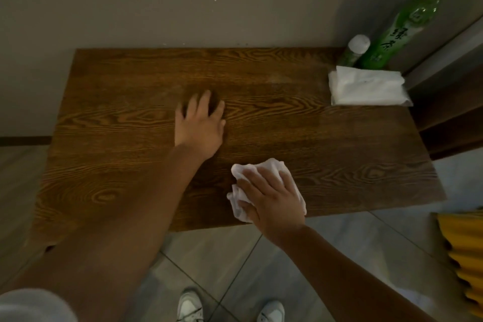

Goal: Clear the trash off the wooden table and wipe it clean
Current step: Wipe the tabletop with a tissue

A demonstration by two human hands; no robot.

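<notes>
Right hand: our right hand (271, 198) presses flat, fingers spread, on a crumpled white wipe (251, 185) near the counter's front edge.
Left hand: our left hand (200, 125) rests open, palm down, mid-counter, grasping nothing.
Progress: we judge the trash mostly gone and the wiping under way; the far right corner is not cleared.
Left to do: a pack of tissues (368, 87), a tall green bottle (400, 29) and a small white-capped bottle (354, 51) stand in that corner.
Counter: dark grained wood (117, 117), set against the wall (156, 2).
Room: grey floor tiles (222, 264), our white shoes (189, 307), something yellow (462, 248) at lower right.
</notes>
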